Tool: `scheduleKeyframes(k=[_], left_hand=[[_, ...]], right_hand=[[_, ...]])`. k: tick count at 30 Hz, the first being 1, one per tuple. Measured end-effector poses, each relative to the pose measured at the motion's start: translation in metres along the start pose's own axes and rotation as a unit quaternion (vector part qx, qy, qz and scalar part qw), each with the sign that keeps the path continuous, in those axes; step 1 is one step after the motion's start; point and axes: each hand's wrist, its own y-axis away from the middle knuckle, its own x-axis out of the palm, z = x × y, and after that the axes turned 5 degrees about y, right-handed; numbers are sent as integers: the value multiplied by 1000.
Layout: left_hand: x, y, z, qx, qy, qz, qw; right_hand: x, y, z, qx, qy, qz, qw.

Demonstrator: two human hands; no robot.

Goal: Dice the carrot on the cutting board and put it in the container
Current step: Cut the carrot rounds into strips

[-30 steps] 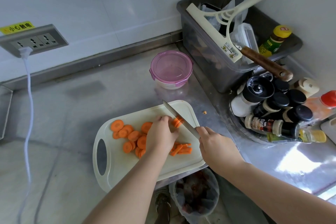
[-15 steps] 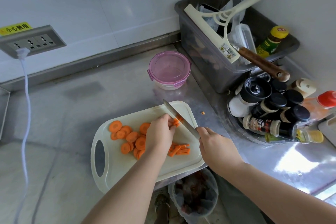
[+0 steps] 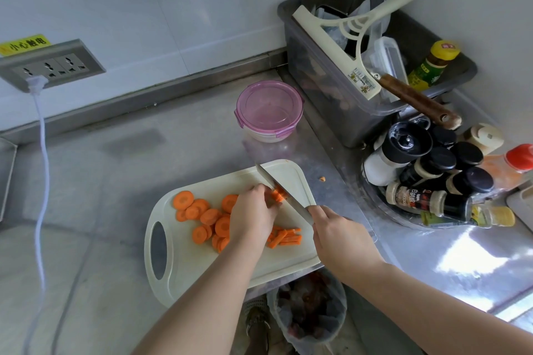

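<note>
A white cutting board [image 3: 184, 265] lies at the counter's front edge. Several round carrot slices [image 3: 202, 213] are spread over its middle, and a few carrot sticks [image 3: 285, 238] lie to their right. My left hand [image 3: 252, 216] pinches a small stack of carrot pieces [image 3: 278, 195] near the board's far right part. My right hand [image 3: 337, 235] grips the handle of a knife [image 3: 274, 183], whose blade lies against that stack. A round container with a pink lid [image 3: 269, 109] stands behind the board, lid on.
A grey bin [image 3: 340, 106] with a squeegee and a bottle stands at the back right. A rack of spice jars [image 3: 432, 176] sits right of the board. A stray carrot bit [image 3: 322, 179] lies on the counter. A wall socket [image 3: 52, 66] with a white cable is at left. A waste bin [image 3: 308, 311] stands below.
The knife has shifted a little left along the stack, and my left hand has drawn back with it. The pieces to the blade's right are now cut off.
</note>
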Motion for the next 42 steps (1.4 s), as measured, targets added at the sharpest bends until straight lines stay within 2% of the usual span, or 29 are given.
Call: scheduleKeyframes(k=[7,11,13,16,24,30,37,40,42], left_hand=[[3,-3,1,0,5,-7,1000],[3,-5,0,2,3,-10,1000],[3,-5,0,2,0,-10,1000],[3,-5,-1,1,-3,-10,1000],[3,-7,-3,-1,-8,0,1000],[1,-8,-2,2,0,-1,1000],[0,-27,-5,27,26,21,999],[-6,-34,0,-1,127,49,991],[-22,-38,8,-31,191,14,981]], right_hand=[[1,-1,1,1,17,4,1000],[-8,-1,7,-23,71,-26,997],[-13,-2,11,-26,101,22,994],[-14,-1,12,-2,91,70,993],[-10,-11,13,7,60,111,992],[-10,-17,11,15,49,97,994],[-18,-29,-6,6,57,33,998],[-21,-30,-15,-7,75,4,997],[-21,-28,-20,-34,83,-35,995]])
